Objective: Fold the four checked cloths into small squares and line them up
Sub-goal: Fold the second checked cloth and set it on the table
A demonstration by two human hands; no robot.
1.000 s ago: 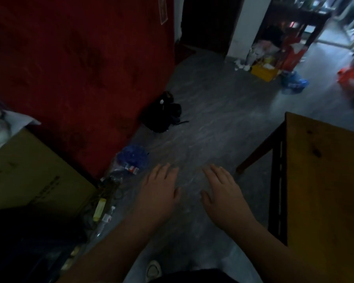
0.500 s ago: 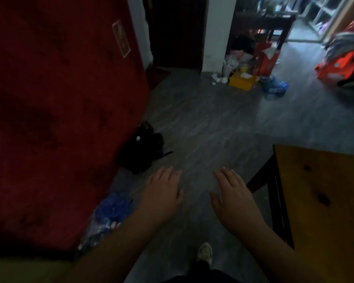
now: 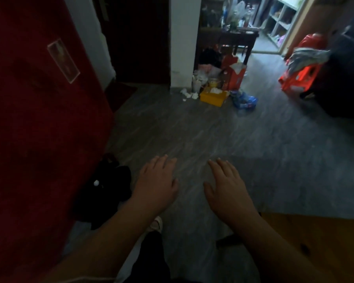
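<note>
Low in the frame, my left hand (image 3: pixel 156 181) and right hand (image 3: pixel 228 187) are flat and empty; I may trip on the black bag (image 3: pixel 107 188).

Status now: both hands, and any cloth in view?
Left hand open, empty. Right hand open, empty. No checked cloth in view. Table corner at right, black bag on floor left.

both bare forearms stretched out in front, left hand (image 3: pixel 156 183) palm down with fingers (image 3: pixel 161 162) straight and close together, right hand (image 3: pixel 227 190) palm down too, fingers slightly spread, thumb out, neither holding anything, hands apart
</note>
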